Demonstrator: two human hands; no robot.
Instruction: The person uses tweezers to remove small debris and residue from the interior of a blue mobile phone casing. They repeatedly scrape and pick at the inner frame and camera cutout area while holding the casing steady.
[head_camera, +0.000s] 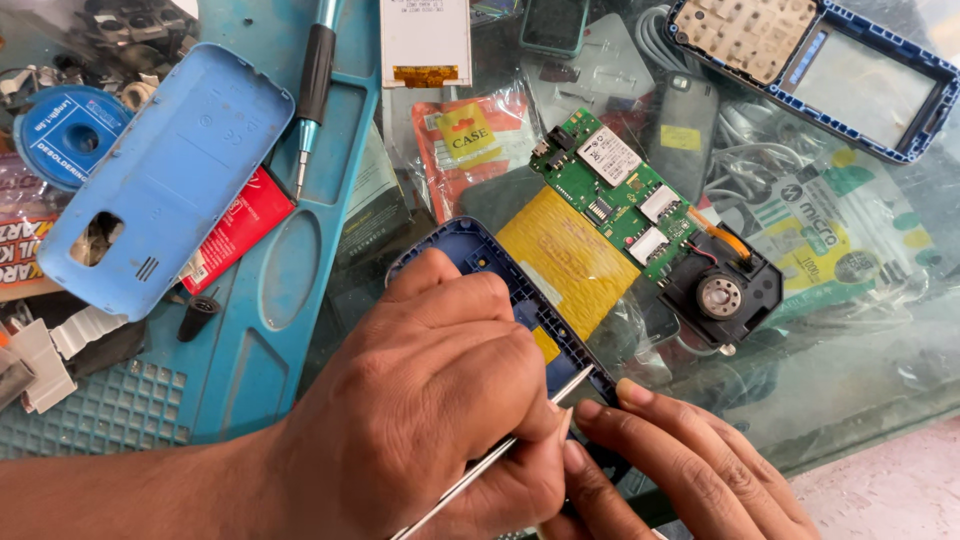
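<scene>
My left hand (440, 400) reaches in from the left and lies over a dark blue phone frame (470, 250) on the glass top. It grips a thin metal tool (575, 385) whose tip touches the frame's right edge. My right hand (680, 460) comes from the lower right, its fingertips resting on the near end of the frame beside the tool tip. A yellow sheet (565, 260) lies next to the frame. A green circuit board (620, 195) with a round speaker module (720, 295) sits just right of it.
A light blue phone back cover (170, 170) and a screwdriver (312, 90) lie on a blue work mat (270, 330) at left, near a red pack (240, 225) and a blue solder-wick reel (70, 135). A blue phone front housing (850, 80), a small display (425, 40) and plastic packets lie behind.
</scene>
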